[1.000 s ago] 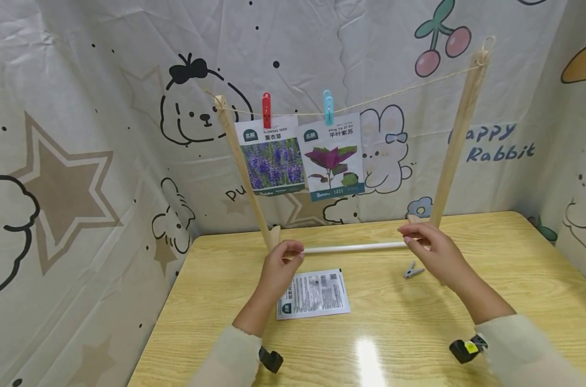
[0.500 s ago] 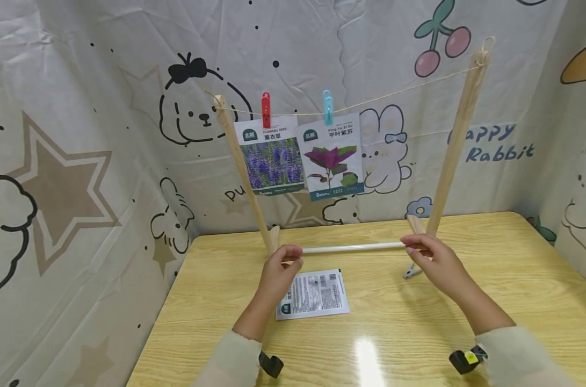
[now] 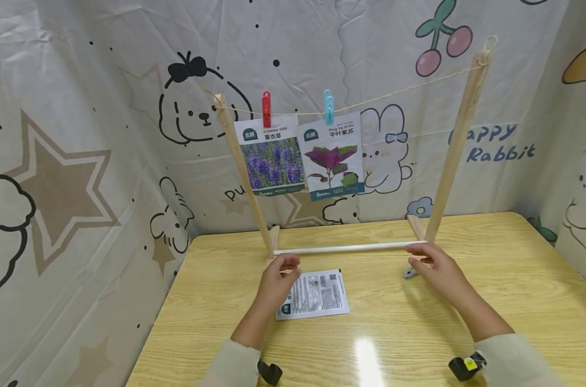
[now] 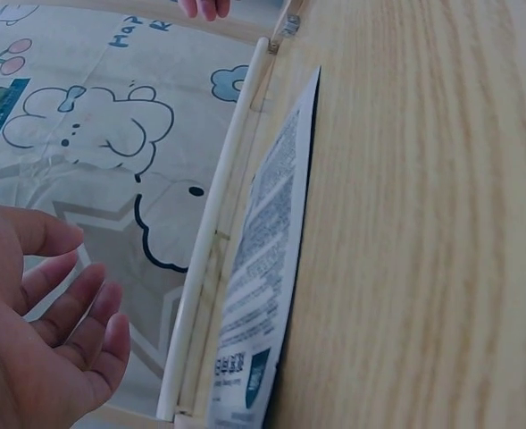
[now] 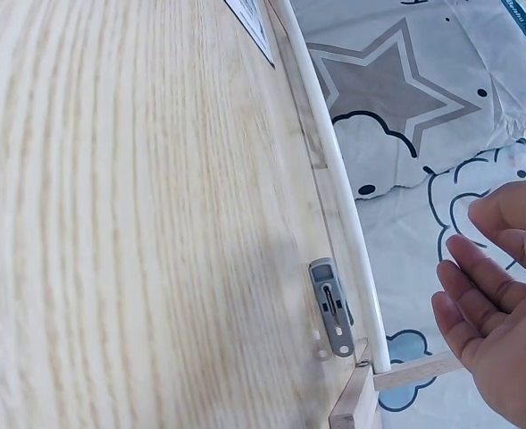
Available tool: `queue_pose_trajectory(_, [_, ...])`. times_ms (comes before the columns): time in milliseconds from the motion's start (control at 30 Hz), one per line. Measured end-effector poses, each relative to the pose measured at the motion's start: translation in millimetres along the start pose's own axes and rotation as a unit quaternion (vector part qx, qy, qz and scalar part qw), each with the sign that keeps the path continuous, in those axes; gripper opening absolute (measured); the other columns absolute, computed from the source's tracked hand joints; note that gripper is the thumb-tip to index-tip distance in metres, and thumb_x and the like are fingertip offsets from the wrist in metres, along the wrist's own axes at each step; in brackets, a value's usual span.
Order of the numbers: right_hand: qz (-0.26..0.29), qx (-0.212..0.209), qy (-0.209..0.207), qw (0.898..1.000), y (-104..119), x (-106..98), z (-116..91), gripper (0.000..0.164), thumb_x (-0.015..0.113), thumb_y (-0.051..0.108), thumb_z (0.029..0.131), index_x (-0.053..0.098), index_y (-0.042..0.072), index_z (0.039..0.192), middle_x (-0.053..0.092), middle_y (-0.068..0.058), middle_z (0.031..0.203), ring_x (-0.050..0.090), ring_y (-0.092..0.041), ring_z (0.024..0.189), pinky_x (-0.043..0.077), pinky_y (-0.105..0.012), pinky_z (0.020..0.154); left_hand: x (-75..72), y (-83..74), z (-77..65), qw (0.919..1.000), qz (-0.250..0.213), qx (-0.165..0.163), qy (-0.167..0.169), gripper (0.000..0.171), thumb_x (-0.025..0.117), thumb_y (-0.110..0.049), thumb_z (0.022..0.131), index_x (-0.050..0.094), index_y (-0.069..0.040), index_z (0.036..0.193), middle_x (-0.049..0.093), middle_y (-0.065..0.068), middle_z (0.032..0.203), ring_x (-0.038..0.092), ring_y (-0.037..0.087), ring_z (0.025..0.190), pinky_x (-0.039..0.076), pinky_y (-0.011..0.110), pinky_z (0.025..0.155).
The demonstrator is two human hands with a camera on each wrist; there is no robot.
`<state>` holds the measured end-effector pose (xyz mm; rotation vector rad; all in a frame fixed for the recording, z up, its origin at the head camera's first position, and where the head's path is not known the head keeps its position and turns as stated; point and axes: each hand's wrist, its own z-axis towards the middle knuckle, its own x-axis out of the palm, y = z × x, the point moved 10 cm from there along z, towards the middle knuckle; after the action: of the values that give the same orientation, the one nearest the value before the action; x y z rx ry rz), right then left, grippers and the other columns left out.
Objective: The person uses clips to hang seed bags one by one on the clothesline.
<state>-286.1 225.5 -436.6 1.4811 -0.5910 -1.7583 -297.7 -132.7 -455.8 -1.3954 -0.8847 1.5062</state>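
A white rod (image 3: 351, 248) spans the lower part of a wooden frame, between its left post (image 3: 246, 177) and right post (image 3: 459, 140). My left hand (image 3: 276, 277) hovers in front of the rod's left end, its fingers loosely bent around nothing. Below it lies a seed packet (image 3: 319, 294), printed side up. Near the rod's right end, my right hand (image 3: 438, 269) is apart from it in the right wrist view, also holding nothing. A grey clothespin (image 5: 332, 307) rests on the table close to the right post's foot, partly hidden by that hand in the head view.
Twine (image 3: 394, 95) runs between the post tops. From it hang a lavender seed packet (image 3: 273, 161) under a red clothespin (image 3: 266, 109) and a purple-leaf packet (image 3: 331, 161) under a blue clothespin (image 3: 328, 107). A patterned curtain (image 3: 128, 107) stands behind the wooden table (image 3: 394, 333).
Both hands were pinching the white rod's ends half a second ago; now the fingers have come away. My left hand has lowered slightly, and the rod stays between the posts.
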Motion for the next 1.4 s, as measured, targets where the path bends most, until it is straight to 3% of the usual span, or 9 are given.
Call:
queue_pose_trajectory(267, [0.001, 0.006, -0.001, 1.000, -6.2, 3.2, -0.6, 0.034, 0.060, 0.014, 0.102, 0.059, 0.000, 0.133, 0.060, -0.023, 0.134, 0.053, -0.039, 0.126, 0.043, -0.052, 0.101, -1.4, 6.9, -3.5, 0.9999, 0.000, -0.013, -0.005, 0.025, 0.066, -0.006, 0.094, 0.065, -0.007, 0.119, 0.067, 0.015, 0.121, 0.062, 0.025, 0.113, 0.047, 0.031, 0.090])
queue_pose_trajectory(533, [0.024, 0.021, 0.010, 0.999, -21.7, 7.6, -3.1, 0.038, 0.058, 0.013, 0.102, 0.055, -0.001, 0.137, 0.050, -0.028, 0.142, 0.040, -0.048, 0.138, 0.036, -0.065, 0.108, 2.5, 19.5, -6.6, 0.9992, 0.010, -0.030, 0.023, 0.029, 0.065, -0.009, 0.096, 0.063, -0.005, 0.124, 0.065, 0.016, 0.127, 0.059, 0.028, 0.121, 0.046, 0.036, 0.096])
queue_pose_trajectory(733, [0.017, 0.051, 0.028, 0.998, -37.2, 14.1, -6.9, 0.041, 0.056, 0.021, 0.104, 0.052, 0.003, 0.142, 0.043, -0.028, 0.148, 0.037, -0.052, 0.139, 0.036, -0.068, 0.107, 7.9, 23.6, -10.3, 0.9973, 0.037, -0.032, 0.055, 0.034, 0.063, -0.014, 0.098, 0.062, -0.009, 0.131, 0.060, 0.010, 0.137, 0.056, 0.034, 0.127, 0.048, 0.047, 0.104])
queue_pose_trajectory(967, [-0.002, 0.074, 0.045, 0.996, -48.1, 20.7, -9.3, 0.044, 0.055, 0.022, 0.105, 0.049, 0.006, 0.145, 0.037, -0.028, 0.153, 0.037, -0.054, 0.138, 0.038, -0.070, 0.103, 13.7, 27.5, -11.0, 0.9920, 0.093, -0.027, 0.081, 0.039, 0.064, -0.017, 0.097, 0.061, -0.016, 0.136, 0.051, 0.012, 0.151, 0.042, 0.039, 0.144, 0.034, 0.061, 0.116])
queue_pose_trajectory(1067, [-0.005, 0.080, 0.050, 0.996, -50.5, 23.1, -9.7, 0.045, 0.055, 0.021, 0.105, 0.049, 0.006, 0.146, 0.038, -0.029, 0.152, 0.039, -0.055, 0.136, 0.038, -0.070, 0.103, 19.5, 28.6, -11.1, 0.9868, 0.128, -0.014, 0.099, 0.042, 0.065, -0.015, 0.096, 0.060, -0.014, 0.138, 0.048, 0.014, 0.154, 0.036, 0.039, 0.149, 0.030, 0.062, 0.118])
queue_pose_trajectory(1267, [0.000, 0.079, 0.052, 0.995, -51.5, 25.6, -9.1, 0.045, 0.056, 0.011, 0.102, 0.049, 0.001, 0.145, 0.040, -0.031, 0.151, 0.039, -0.054, 0.137, 0.037, -0.067, 0.109, 30.9, 31.1, -15.6, 0.9745, 0.172, -0.018, 0.142, 0.051, 0.066, -0.014, 0.094, 0.055, -0.010, 0.144, 0.038, 0.013, 0.162, 0.021, 0.036, 0.156, 0.027, 0.063, 0.119])
queue_pose_trajectory(1400, [-0.011, 0.081, 0.059, 0.995, -52.0, 26.8, -8.2, 0.047, 0.053, 0.004, 0.099, 0.048, -0.001, 0.145, 0.038, -0.032, 0.152, 0.035, -0.056, 0.140, 0.034, -0.068, 0.111, 33.7, 29.5, -18.7, 0.9694, 0.191, -0.017, 0.154, 0.056, 0.065, -0.009, 0.089, 0.054, -0.007, 0.144, 0.032, 0.019, 0.163, 0.023, 0.042, 0.154, 0.030, 0.066, 0.117])
